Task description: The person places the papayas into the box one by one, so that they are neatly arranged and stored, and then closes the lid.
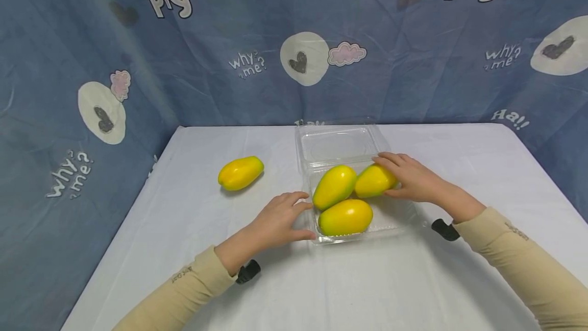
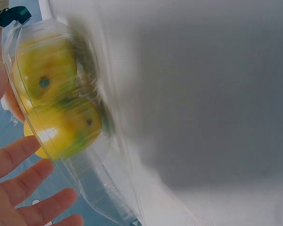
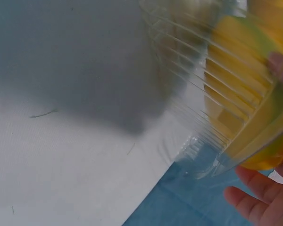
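Note:
Three yellow-green mangoes are in a clear plastic clamshell box (image 1: 390, 218) whose lid (image 1: 340, 144) lies folded back. My right hand (image 1: 415, 180) holds the back-right mango (image 1: 374, 182), fingers over its far side and thumb on the near side. Left of it leans a second mango (image 1: 335, 185), and a third mango (image 1: 346, 217) lies at the front. My left hand (image 1: 282, 221) is at the box's left wall, fingers spread and thumb by the front corner. In the left wrist view, its fingers (image 2: 30, 172) lie along the clear wall, holding no fruit.
Another mango (image 1: 241, 172) lies on the white tablecloth (image 1: 193, 218), left of the box. A blue printed curtain (image 1: 257, 24) hangs behind the table and along its sides. Dark wrist devices (image 1: 248, 272) show under both cuffs.

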A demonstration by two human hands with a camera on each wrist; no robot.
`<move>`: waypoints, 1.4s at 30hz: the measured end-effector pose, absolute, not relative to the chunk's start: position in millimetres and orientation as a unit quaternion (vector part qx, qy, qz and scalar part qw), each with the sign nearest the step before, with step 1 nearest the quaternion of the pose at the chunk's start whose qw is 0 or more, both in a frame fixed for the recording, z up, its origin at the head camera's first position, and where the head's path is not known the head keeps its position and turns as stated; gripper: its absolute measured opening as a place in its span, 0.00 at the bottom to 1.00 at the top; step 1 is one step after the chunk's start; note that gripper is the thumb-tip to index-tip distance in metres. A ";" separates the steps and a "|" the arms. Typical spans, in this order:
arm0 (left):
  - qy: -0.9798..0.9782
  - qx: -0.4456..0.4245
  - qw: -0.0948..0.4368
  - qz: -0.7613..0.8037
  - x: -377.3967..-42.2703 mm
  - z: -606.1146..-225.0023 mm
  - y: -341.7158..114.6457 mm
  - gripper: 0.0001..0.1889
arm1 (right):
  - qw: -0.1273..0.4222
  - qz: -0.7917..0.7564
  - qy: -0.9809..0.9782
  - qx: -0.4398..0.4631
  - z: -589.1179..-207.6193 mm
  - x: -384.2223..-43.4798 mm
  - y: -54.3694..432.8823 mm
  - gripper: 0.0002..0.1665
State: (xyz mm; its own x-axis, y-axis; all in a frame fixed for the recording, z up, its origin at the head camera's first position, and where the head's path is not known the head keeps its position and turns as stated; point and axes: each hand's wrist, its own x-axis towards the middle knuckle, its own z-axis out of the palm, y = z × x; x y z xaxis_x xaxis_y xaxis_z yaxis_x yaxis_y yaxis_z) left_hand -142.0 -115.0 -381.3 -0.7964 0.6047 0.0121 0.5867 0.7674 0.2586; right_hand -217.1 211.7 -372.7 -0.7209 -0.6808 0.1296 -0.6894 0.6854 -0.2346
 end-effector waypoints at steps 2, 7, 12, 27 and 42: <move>0.939 0.320 0.028 0.121 -142.4 -381.7 -116.9 0.33 | 0.027 0.138 -0.916 0.376 -370.4 -215.8 213.4 0.44; 0.946 0.297 0.018 0.130 -145.5 -375.5 -126.7 0.32 | 0.014 0.161 -0.926 0.341 -355.7 -210.4 223.2 0.46; 0.959 0.247 0.007 0.141 -152.4 -362.8 -142.3 0.32 | -0.011 0.173 -0.939 0.298 -341.7 -203.6 237.3 0.46; 0.977 0.077 -0.037 0.198 -193.0 -358.4 -203.8 0.27 | 0.000 0.209 -0.935 0.285 -354.6 -175.5 262.8 0.46; 0.983 0.028 0.048 0.173 -220.5 -377.6 -220.6 0.33 | -0.024 0.243 -0.927 0.285 -375.0 -148.3 266.7 0.44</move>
